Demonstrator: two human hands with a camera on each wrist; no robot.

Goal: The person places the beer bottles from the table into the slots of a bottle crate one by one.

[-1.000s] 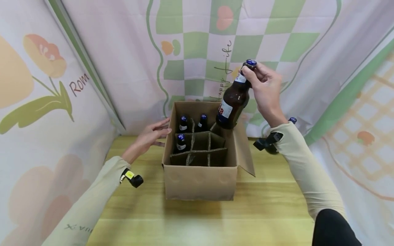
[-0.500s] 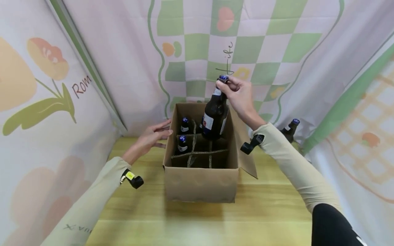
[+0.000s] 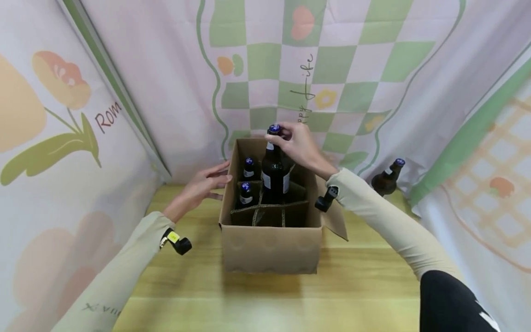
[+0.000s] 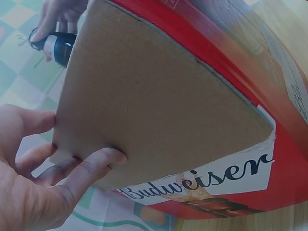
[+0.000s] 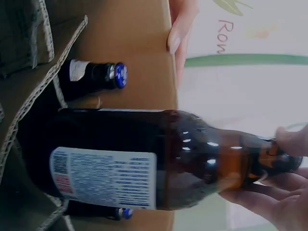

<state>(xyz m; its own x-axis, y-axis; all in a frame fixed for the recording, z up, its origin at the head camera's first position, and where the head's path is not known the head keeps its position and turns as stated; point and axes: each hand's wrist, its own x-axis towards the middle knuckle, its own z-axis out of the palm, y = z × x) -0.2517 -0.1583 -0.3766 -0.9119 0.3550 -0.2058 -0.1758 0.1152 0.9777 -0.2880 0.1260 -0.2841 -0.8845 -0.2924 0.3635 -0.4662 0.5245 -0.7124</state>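
"Brown glass, upright; but where exactly?"

"The bottle (image 3: 274, 168) has its lower part down among the cardboard dividers (image 3: 295, 214), near the middle of the box (image 3: 269, 249). Its base is too dark to make out."

"And the hands?"

"The right hand (image 3: 296, 144) has its fingers closed round the neck, just under the cap. The left hand (image 3: 202, 185) grips nothing; its fingers lie extended against the box's left side."

"What might go wrong?"

"A snag, probably. The dividers look bent, so the base could catch an edge and buckle it, being hard to see from above. Sideways drift might knock glass against the rear-left bottle (image 3: 249, 169) or the left-middle bottle (image 3: 246, 195). If the neck hold slackened, it could drop."

"Does one camera beat another?"

"Each adds something. The left wrist view shows the red printed side (image 4: 293, 185); from the head, the box is plain cardboard. The right wrist view gives the bottle's back label (image 5: 106, 178). Only the head view catches the loose bottle (image 3: 385, 182) on the worktop (image 3: 269, 299), right of the box."
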